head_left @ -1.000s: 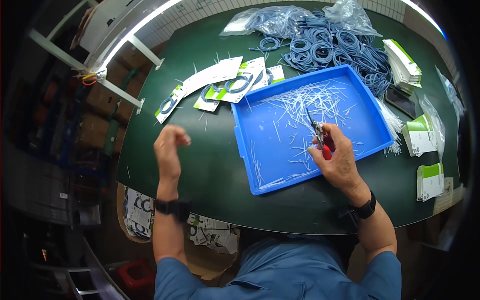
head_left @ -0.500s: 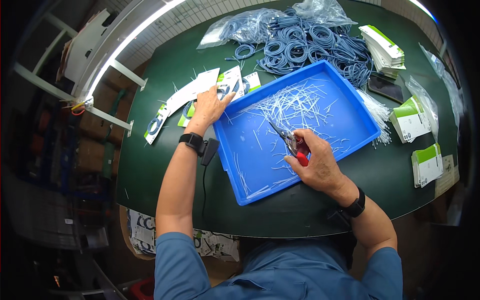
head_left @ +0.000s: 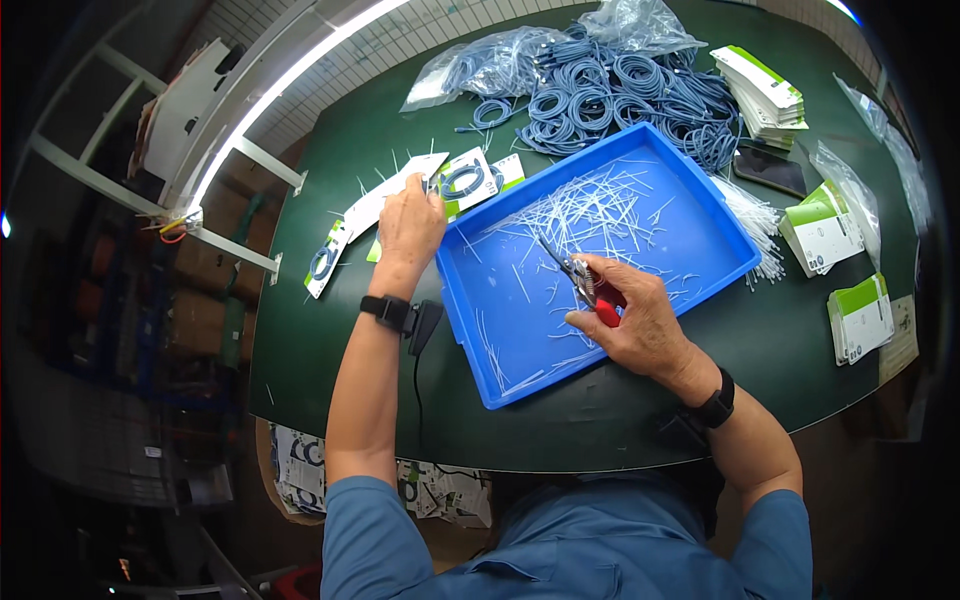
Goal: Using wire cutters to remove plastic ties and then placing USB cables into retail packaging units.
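My right hand (head_left: 640, 325) is wrapped round red-handled cutting pliers (head_left: 582, 283), their tip pointing up and left over a blue tray (head_left: 545, 335). White plastic strips and cut ends (head_left: 590, 205) lie strewn in the tray, thickest toward its far side. Left of the tray, my left hand (head_left: 412, 225) has its fingers drawn together at a row of cards, seemingly pinching one; the fingertips are partly hidden. Coiled blue cables sit on the green-and-white cards, such as the near-left card (head_left: 325, 262) and another card (head_left: 465, 180). A long white card back (head_left: 375, 205) lies between.
Many coiled blue cables (head_left: 590, 95) and clear bags (head_left: 500, 65) are heaped at the back. Card stacks (head_left: 825, 235), a phone (head_left: 770, 170) and bundled white ties (head_left: 750, 230) are right of the tray. A box of carded cables (head_left: 300, 470) stands below the table's front edge.
My left hand's spread fingers have come together, and the hand has shifted slightly off the cards on the right. My right hand keeps the pliers in nearly the same place.
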The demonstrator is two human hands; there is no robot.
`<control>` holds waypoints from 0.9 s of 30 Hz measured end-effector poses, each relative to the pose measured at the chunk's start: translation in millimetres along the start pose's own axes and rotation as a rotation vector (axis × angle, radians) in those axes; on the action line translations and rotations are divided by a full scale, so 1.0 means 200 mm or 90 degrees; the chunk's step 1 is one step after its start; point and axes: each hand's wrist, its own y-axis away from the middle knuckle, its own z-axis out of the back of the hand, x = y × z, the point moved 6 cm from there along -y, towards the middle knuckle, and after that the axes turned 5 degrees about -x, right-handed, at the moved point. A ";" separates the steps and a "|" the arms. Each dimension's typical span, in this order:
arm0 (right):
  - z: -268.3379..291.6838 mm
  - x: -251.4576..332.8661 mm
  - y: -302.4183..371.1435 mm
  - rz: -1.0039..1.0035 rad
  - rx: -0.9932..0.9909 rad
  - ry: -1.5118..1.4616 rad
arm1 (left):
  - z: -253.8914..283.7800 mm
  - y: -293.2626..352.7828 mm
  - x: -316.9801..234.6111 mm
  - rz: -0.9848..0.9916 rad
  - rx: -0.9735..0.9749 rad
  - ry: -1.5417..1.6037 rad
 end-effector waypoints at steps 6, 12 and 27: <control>0.02 0.00 0.00 0.023 -0.002 0.006 | 0.38 0.19 -0.20 0.110 -0.096 0.275; 0.03 0.09 0.01 -0.007 0.031 0.129 | 0.27 0.40 -0.24 0.233 -0.115 0.961; 0.01 0.07 0.02 0.078 0.014 0.271 | 0.13 0.59 -0.41 0.298 -0.001 1.123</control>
